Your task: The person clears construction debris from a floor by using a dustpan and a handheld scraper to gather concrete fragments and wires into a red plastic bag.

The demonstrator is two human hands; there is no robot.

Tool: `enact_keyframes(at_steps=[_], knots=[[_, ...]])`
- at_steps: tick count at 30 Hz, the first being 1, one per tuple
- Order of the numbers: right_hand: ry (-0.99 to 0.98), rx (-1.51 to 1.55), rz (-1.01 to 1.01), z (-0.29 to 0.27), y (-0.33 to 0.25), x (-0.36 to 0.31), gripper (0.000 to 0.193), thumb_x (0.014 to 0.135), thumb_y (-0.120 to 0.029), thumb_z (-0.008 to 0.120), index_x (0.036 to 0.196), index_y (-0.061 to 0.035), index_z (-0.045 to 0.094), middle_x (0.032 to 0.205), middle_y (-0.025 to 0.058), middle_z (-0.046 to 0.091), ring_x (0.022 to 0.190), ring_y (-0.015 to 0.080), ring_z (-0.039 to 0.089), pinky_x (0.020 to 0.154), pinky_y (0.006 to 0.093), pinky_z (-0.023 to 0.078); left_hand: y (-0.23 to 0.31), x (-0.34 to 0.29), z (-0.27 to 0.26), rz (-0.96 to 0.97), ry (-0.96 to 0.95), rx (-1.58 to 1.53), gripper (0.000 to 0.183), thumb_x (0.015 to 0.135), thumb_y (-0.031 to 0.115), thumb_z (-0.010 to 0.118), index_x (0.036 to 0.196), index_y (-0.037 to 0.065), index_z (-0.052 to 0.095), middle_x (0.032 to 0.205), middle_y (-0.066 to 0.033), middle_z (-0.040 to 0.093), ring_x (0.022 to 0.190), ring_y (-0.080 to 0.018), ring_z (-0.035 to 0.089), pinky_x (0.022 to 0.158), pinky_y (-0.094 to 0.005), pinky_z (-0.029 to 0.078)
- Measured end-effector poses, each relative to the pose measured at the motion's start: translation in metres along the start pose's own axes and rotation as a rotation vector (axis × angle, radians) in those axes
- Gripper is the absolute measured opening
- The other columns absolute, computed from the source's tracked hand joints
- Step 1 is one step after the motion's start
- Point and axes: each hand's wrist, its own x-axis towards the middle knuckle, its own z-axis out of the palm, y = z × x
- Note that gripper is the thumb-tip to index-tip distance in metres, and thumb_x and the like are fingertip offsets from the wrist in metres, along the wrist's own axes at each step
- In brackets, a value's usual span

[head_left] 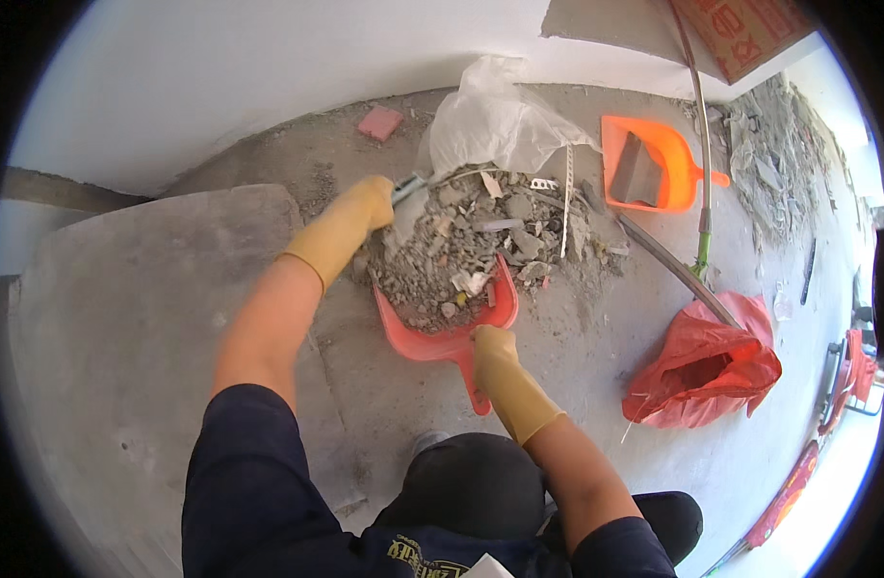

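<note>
The left hand (367, 204), in a yellow glove, has its fingers clenched round a flat-bladed tool (410, 214); its grip is mostly covered by the glove, and its lower edge is lost in the rubble (442, 236). The right hand (497, 352), gloved too, grasps the red dustpan (432, 344) near the root of its handle, the exact finger placement hidden. The pan sits on the floor in front of the knees, its front lip buried under debris. Small pieces in the heap are hard to tell apart, and a clear plastic bag (490, 116) screens its far side. A grey slab (153, 337) edges the left; to the right, open floor (572, 352) stretches from the pan to a red sack (702, 376), with an orange dustpan (680, 159) farther off
</note>
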Motion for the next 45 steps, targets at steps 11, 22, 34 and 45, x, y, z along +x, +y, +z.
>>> enact_keyframes(at_steps=[11,22,34,45], knots=[[-0.057,0.056,-0.132,0.006,0.013,0.016,0.035,0.08,-0.014,0.062,0.11,0.0053,0.064,0.103,0.0199,0.066,0.091,0.0297,0.063,0.079,0.0438,0.049,0.063,-0.076,0.044,-0.033,-0.182,0.223,0.019,0.077,0.01,0.071,0.095,0.008,0.075,0.106,-0.0151,0.072,0.102,-0.0322,0.069,0.085,-0.0398,0.056],[-0.56,0.045,-0.173,-0.019,0.047,0.061,0.041,0.082,-0.026,0.076,0.11,0.0022,0.067,0.098,0.0186,0.07,0.083,0.0276,0.069,0.07,0.0403,0.054,0.134,-0.145,0.063,-0.037,-0.199,0.313,0.023,0.08,0.008,0.067,0.102,0.005,0.074,0.108,-0.0163,0.071,0.103,-0.0335,0.069,0.087,-0.0428,0.055],[0.093,-1.269,-1.249,-0.378,0.0,-0.012,0.028,0.083,-0.031,0.063,0.091,-0.0062,0.073,0.093,0.0152,0.073,0.086,0.0287,0.071,0.074,0.0429,0.056,0.318,-0.221,-0.049,0.07,0.044,0.463,0.019,0.079,0.008,0.072,0.097,0.005,0.074,0.102,-0.0149,0.074,0.097,-0.0318,0.072,0.078,-0.0422,0.057],[0.163,-1.745,-1.018,-0.446,0.08,0.012,0.03,0.091,-0.01,0.048,0.111,0.0003,0.066,0.113,0.0189,0.068,0.116,0.0288,0.06,0.111,0.04,0.034,0.425,-0.151,0.094,0.46,-0.379,0.323,0.074,0.073,0.029,0.08,0.138,0.01,0.051,0.124,-0.0181,0.064,0.12,-0.037,0.059,0.101,-0.0441,0.046]])
